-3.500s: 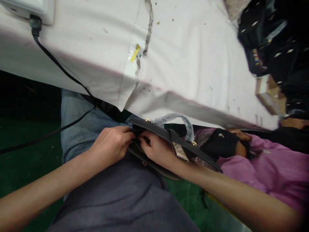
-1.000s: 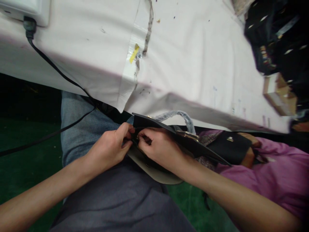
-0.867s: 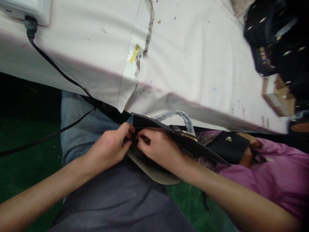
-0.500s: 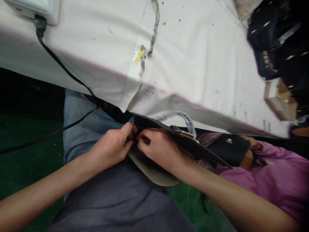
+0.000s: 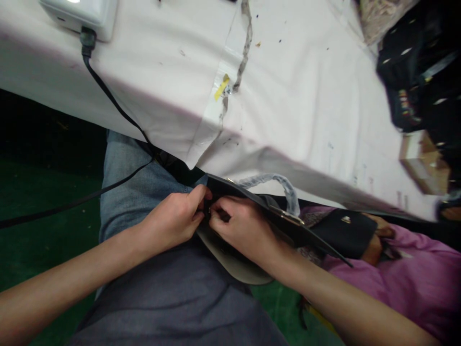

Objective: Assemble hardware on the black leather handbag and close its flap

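A dark handbag point(image 5: 306, 232) with a plastic-wrapped handle point(image 5: 288, 185) and gold-coloured fittings lies across my lap, below the table edge. My left hand point(image 5: 187, 209) pinches the bag's left end, thumb and fingers closed together. Close beside it, my right hand point(image 5: 237, 218) is closed in a pinch at the same end, near a small gold-coloured piece. What exactly sits between the fingertips is too small and dark to tell. A beige flap point(image 5: 234, 264) of the bag hangs beneath my right hand.
A white-covered table point(image 5: 288, 96) spans the top. A white box point(image 5: 82, 17) with a black cable point(image 5: 111, 98) is at upper left. At right are dark items point(image 5: 403, 62), a small cardboard box point(image 5: 425, 161), and a person in a pink top point(image 5: 414, 269) holding a black bag point(image 5: 342, 233).
The view has shifted, so the table and its items appear further right and slightly lower. Both hands stay at the bag's left end with little change in pose.
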The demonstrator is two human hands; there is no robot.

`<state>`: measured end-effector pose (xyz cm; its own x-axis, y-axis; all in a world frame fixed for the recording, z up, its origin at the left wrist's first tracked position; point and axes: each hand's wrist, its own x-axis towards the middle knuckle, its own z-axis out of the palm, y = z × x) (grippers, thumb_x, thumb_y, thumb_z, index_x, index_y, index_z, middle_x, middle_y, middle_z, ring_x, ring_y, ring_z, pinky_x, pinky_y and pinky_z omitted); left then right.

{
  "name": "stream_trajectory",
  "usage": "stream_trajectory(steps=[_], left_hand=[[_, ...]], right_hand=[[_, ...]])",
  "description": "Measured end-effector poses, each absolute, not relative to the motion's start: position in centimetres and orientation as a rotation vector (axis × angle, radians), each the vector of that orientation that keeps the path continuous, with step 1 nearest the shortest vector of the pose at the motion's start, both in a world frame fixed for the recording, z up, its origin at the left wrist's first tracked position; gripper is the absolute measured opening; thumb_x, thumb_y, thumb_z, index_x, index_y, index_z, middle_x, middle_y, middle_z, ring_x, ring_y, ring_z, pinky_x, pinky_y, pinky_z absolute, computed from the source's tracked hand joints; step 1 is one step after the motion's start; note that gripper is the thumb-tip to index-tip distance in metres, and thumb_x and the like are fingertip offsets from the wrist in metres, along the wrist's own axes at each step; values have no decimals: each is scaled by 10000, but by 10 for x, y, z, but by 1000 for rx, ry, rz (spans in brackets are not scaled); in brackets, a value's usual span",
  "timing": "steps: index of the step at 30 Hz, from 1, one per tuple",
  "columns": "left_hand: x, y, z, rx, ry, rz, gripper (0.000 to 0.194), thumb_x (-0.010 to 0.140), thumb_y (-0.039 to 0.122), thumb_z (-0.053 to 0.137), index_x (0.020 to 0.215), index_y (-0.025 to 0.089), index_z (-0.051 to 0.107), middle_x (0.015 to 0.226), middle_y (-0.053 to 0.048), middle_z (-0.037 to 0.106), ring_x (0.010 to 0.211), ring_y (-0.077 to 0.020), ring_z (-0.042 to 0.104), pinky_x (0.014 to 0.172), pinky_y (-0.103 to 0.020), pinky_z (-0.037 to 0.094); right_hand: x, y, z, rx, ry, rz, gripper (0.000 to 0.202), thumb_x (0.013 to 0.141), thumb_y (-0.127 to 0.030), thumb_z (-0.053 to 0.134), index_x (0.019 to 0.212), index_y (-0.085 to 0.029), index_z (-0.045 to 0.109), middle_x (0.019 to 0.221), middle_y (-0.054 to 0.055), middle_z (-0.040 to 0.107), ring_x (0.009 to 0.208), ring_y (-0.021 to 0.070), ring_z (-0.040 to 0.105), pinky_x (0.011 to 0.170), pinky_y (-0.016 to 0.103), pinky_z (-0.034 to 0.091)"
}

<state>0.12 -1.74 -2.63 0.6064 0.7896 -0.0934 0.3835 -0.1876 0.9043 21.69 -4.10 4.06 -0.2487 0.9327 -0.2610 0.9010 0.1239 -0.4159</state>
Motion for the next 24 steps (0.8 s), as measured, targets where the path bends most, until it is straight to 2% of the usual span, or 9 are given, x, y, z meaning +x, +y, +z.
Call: stream_trajectory(steps=[8,16,24], left_hand=[[2,-19,-27,1769,929,507,395,948,36,642,1269,251,560,1083,-20,781,967,-254,820,785,-333,617],[2,-17,-24,1770,933,506,401,938,27,657,1264,242,565,1072,-20,783,943,-247,816,774,-328,614],[3,-15,-23,1792,931,492,396,944,40,650,1273,241,566,1040,-22,784,930,-258,818,750,-334,612]], right_hand=[[222,-44,44,-1816,-2275,831,142,943,-114,701,850,-219,727,834,25,730,800,211,690,747,330,474],[222,-44,55,-1716,-2276,905,175,975,-69,688,879,-212,719,890,15,709,878,206,705,846,337,502],[229,-45,49,-1683,-2285,939,161,1039,-131,655,936,-227,732,964,36,743,976,237,730,892,356,526]])
